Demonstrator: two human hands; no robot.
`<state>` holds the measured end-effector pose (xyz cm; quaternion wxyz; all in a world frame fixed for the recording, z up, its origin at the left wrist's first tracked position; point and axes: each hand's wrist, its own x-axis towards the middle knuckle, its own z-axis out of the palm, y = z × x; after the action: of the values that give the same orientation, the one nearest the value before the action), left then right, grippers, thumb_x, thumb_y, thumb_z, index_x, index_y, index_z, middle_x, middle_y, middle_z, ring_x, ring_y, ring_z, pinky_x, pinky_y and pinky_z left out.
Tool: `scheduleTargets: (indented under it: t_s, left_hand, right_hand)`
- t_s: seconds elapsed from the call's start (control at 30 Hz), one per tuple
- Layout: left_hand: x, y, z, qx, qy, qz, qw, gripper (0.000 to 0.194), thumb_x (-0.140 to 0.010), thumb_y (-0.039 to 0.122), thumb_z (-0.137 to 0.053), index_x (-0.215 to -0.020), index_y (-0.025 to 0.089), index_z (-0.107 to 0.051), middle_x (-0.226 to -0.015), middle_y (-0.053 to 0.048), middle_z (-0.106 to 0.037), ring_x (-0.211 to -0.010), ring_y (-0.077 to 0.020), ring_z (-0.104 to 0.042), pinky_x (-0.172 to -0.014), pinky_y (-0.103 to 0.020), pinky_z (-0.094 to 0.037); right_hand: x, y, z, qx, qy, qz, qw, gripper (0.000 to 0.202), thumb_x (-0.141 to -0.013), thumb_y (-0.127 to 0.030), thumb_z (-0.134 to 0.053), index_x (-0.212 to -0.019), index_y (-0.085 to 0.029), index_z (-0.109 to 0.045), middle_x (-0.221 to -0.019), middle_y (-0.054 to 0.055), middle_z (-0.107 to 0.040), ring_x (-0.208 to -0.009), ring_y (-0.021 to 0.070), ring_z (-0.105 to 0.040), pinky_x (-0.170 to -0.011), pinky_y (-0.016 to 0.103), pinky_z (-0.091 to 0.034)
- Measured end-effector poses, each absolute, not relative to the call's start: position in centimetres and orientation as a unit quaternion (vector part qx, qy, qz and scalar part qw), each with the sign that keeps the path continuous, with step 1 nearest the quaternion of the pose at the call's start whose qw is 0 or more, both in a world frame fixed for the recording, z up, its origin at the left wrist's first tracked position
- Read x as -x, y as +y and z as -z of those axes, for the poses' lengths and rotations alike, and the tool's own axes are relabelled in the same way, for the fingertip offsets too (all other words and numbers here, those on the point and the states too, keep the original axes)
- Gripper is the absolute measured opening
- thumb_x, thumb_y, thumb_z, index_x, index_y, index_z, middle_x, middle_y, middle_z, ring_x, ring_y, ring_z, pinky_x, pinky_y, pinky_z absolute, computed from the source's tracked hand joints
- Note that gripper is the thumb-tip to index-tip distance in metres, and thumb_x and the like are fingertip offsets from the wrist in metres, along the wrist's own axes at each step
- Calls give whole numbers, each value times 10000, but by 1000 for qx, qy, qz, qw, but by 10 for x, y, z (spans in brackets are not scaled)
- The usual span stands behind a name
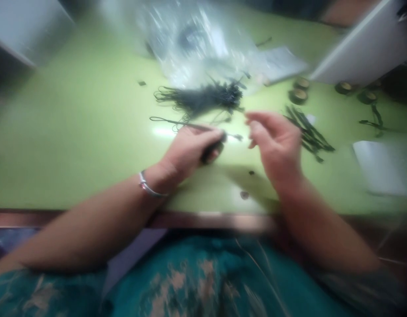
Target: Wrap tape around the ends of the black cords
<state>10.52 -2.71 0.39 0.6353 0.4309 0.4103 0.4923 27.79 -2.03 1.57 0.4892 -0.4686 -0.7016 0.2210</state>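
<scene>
The thin black cord, pinched with a dark lump by the left hand near the cord pile, is best held straight and steady, while it cannot be told if anything is pinched by the bent fingers of the right hand.

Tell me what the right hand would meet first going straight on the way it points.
Probably the black cord pile, at its right end, just ahead of the right hand, though depth is unclear in this blur.
</scene>
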Motion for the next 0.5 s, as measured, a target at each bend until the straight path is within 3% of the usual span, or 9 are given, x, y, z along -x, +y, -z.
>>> scheduleTargets:
  t_s: [0.1,0.23,0.37,0.5]
  left_hand:
    - [-105,-28,-5,-450,413,-495,619,165,-796,266,-671,-685,143,-678,-580,-7,-583,-450,-80,-478,-419,-206,-325]
    - [-103,-30,-5,-465,419,-482,613,181,-808,296,-668,-704,148,-682,-516,8,-527,-444,-86,-466,-404,-204,-279]
    - [-103,-30,-5,-465,418,-482,614,221,-796,330,-688,-673,149,-658,-504,12,-509,-443,-87,-463,-410,-208,-289]
    - [-104,-31,-6,-475,402,-463,631,219,-781,326,-704,-666,145,-662,-493,16,-495,-432,-83,-438,-410,-215,-279]
  right_hand:
    - [-283,-17,-19,484,-676,-253,495,186,-922,-261,-507,-953,-207,-683,-816,18,-654,-634,108,-580,-526,235,-481]
    - [-275,-22,-19,473,-708,-260,455,137,-867,-290,-598,-891,-187,-685,-763,5,-668,-614,110,-583,-528,234,-480]
    - [-268,-27,-13,442,-769,-174,429,75,-819,-209,-627,-857,-188,-687,-800,13,-688,-687,133,-605,-619,259,-495]
    - [-267,-25,-12,456,-772,-136,423,73,-795,-161,-612,-757,-182,-672,-690,-5,-649,-620,120,-564,-617,253,-477]
